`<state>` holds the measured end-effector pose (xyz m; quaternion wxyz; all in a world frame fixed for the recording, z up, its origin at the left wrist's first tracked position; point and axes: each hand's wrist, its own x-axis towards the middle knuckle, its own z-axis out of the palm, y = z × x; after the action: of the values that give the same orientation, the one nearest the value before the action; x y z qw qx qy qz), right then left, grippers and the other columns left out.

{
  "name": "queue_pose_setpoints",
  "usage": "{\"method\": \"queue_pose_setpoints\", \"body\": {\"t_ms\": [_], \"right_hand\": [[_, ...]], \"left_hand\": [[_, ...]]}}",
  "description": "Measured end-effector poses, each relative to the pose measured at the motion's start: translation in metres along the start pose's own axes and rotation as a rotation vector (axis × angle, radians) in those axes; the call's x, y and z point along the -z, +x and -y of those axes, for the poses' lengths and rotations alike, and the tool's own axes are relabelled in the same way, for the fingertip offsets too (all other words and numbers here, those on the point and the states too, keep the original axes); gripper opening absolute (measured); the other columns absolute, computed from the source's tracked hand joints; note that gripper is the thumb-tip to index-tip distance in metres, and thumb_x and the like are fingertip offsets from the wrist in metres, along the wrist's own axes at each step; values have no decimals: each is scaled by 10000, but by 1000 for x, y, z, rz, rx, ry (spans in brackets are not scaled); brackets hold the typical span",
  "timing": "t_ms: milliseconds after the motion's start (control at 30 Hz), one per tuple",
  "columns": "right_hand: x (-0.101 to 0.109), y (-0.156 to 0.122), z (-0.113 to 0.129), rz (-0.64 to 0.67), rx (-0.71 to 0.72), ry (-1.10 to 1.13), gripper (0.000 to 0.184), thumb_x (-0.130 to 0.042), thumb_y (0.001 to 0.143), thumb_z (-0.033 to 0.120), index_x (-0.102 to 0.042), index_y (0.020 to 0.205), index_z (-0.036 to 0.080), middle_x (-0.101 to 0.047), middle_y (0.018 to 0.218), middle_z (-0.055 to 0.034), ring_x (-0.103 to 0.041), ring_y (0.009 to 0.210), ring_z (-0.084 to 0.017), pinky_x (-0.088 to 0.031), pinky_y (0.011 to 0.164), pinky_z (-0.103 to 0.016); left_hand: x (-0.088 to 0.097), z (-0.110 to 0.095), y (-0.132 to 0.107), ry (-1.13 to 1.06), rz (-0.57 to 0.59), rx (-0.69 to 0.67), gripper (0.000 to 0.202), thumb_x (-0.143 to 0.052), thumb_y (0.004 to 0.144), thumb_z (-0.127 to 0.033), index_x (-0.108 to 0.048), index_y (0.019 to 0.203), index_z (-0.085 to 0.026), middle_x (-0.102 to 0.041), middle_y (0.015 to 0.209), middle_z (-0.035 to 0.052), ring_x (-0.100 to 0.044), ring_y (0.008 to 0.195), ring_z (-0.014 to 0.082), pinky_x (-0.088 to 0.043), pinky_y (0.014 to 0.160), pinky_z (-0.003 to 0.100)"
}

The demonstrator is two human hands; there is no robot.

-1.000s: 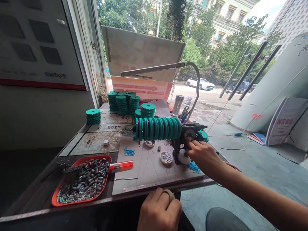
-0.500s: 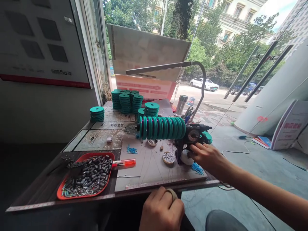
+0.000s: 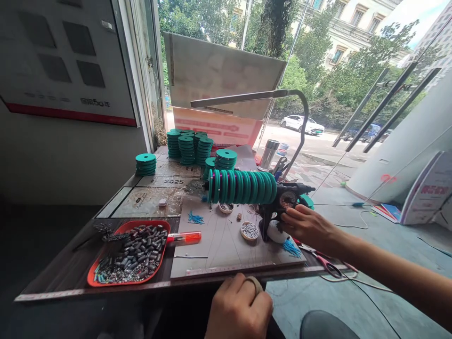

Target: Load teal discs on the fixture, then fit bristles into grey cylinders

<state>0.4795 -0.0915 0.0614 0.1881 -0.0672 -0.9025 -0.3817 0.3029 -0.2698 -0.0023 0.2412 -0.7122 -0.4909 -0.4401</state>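
A black winding machine (image 3: 284, 202) stands at the table's right side with a row of green spools (image 3: 242, 186) threaded on its horizontal shaft. My right hand (image 3: 307, 226) rests against the machine's black body, fingers curled on a part I cannot make out. My left hand (image 3: 240, 308) is a closed fist below the table's front edge, a tan band on one finger. What it holds, if anything, is hidden.
A red tray (image 3: 99, 273) of small metal pieces sits front left, an orange lighter (image 3: 185, 238) beside it. Stacks of green spools (image 3: 189, 148) stand at the back. A small dish of beads (image 3: 249, 230), a bent desk lamp (image 3: 247, 98), a metal cup (image 3: 267, 154) and scissors (image 3: 326, 264) are nearby.
The view has drifted left and down, so the table sits further right. My right hand slid slightly down the machine's body. The left fist has stayed put.
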Motion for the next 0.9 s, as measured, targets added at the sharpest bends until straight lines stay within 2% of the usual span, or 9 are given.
{"method": "queue_pose_setpoints", "body": {"t_ms": [300,733,900], "right_hand": [[-5,2,0,-6,32,1,122,-469,784,96,-561,705,101,-493,782,-11,-340,842,10,-202,819,-185],[-5,0,-7,29,70,32,159,-444,831,161,-585,761,145,-510,808,6,-337,867,6,-199,832,-174],[-6,-1,-6,68,50,14,160,-437,822,114,-579,788,178,-522,872,38,-343,943,-8,-185,854,-182]], "left_hand": [[-1,0,3,6,-20,-15,201,-483,752,-173,-451,554,-182,-450,492,-11,-348,555,92,-195,532,220],[-2,1,2,3,-25,-9,214,-463,763,-184,-443,551,-184,-441,490,-6,-340,549,96,-177,534,220],[-2,1,2,12,-16,-7,199,-476,751,-182,-450,554,-189,-445,492,-9,-351,550,100,-191,528,225]]}}
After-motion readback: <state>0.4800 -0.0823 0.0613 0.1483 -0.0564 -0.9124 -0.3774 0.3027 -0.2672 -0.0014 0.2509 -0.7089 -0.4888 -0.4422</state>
